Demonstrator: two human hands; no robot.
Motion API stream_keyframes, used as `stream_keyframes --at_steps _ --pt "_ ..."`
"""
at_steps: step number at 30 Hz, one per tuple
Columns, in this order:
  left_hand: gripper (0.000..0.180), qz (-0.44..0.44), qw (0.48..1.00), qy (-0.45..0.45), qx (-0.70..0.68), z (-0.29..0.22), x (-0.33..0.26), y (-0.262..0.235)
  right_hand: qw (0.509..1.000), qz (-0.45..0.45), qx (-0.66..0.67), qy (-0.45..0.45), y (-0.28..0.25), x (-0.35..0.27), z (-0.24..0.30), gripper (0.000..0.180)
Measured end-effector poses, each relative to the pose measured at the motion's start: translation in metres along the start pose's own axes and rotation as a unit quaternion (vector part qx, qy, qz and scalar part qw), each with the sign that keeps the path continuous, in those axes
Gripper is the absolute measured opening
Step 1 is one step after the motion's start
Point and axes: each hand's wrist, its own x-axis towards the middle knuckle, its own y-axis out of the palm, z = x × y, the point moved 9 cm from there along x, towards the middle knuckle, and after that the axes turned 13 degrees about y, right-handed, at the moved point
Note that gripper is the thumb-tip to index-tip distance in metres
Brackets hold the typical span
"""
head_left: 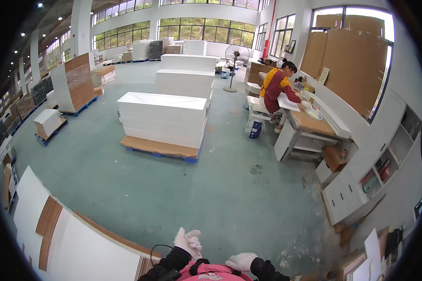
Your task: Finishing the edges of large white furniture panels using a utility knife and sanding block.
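Both of my hands wear white gloves and are held in front of my pink garment (213, 270) at the lower edge. My left hand (188, 242) is raised, its fingers loosely bent and apart, with nothing visible in it. A thin black cable (155, 247) loops beside that wrist. My right hand (241, 261) lies close to the pink cloth with its back up. Its fingertips turn down out of sight, so its grip is unclear. To the left of my left hand are large white panels (86, 246), with narrow brown-edged strips (49, 225) stacked on them.
A stack of white panels (162, 117) stands on a blue pallet (191, 160) ahead. A co-worker (277, 89) sits at a workbench (314, 117) on the right. A standing fan (234, 61) is farther back. White drawers (344, 196) and leaning boards (373, 253) line the right side.
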Motion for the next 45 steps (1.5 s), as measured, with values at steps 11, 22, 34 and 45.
stream_keyframes --at_steps 11,22,34,45 --pt "0.090 0.223 0.972 0.007 -0.076 -0.208 0.130 0.082 0.997 0.057 0.040 -0.042 -0.184 0.232 0.055 0.052" --pt "0.037 -0.152 0.955 0.196 -0.160 -0.421 0.200 -0.002 0.966 -0.007 -0.126 -0.227 -0.353 0.485 0.220 0.034" --pt "0.039 -0.060 0.926 0.352 -0.126 -0.641 0.317 -0.247 0.875 0.028 -0.263 -0.405 -0.322 0.649 0.454 0.024" --pt "0.047 -0.188 0.840 0.468 0.199 -0.854 0.245 -0.399 0.815 0.095 -0.367 -0.439 -0.354 0.695 0.714 0.031"
